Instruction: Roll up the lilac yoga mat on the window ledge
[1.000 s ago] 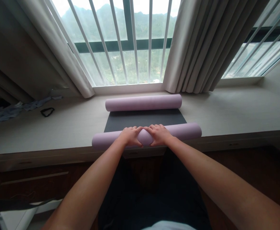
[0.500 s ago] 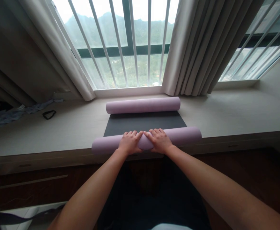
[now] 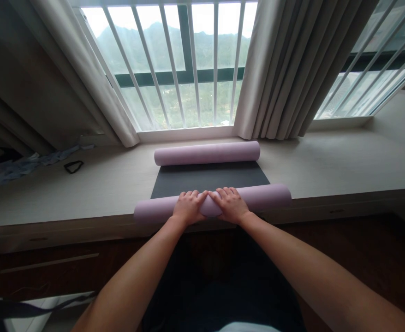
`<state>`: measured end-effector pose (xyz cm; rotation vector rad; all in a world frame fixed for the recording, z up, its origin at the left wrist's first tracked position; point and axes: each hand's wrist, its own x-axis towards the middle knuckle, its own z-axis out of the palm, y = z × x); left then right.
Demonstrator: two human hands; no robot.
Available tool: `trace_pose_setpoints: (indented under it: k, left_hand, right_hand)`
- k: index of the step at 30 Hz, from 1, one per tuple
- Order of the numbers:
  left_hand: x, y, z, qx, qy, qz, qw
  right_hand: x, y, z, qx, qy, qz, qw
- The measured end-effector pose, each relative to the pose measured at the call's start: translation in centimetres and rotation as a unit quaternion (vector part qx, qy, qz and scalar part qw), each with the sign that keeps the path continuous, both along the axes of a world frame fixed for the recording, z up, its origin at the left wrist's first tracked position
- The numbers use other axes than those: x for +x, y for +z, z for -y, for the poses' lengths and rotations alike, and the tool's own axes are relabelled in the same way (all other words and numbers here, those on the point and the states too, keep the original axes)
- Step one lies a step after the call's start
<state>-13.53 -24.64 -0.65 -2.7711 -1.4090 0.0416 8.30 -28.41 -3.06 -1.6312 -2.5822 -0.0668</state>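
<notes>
Left hand (image 3: 189,207), right hand (image 3: 230,205): smooth pink cylindrical roll (image 3: 210,207) grasped
Pale flat ledge (image 3: 341,168): front edge overlapped, room afforded either side
Grip: kept unchanged

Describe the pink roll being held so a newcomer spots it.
Find the barred window, then the pale ledge below. The near pink roll is at its front edge, gripped by the left hand and right hand, unlike the far roll.
</notes>
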Motion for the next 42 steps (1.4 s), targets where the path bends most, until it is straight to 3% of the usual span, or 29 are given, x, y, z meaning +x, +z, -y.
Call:
trace_pose_setpoints:
  k: [10,27,35,42]
  left_hand:
    - [0.2,0.6,-1.2,-0.021,-0.008,-0.006,1.0]
    - [0.6,1.7,-6.8,-0.174,-0.003,-0.032,0.984]
    - [0.7,2.1,-7.4,-0.204,0.008,-0.039,0.978]
    - [0.7,2.0,-7.1,-0.195,0.005,-0.033,0.98]
  right_hand:
    - [0.2,1.0,-0.8,-0.02,0.003,0.0,1.0]
    - [1.0,2.7,-5.4,-0.133,0.012,-0.026,0.991]
    - [1.1,2.7,-6.3,-0.152,0.014,-0.031,0.988]
    - [1.0,2.8,-5.6,-0.133,0.014,-0.026,0.991]
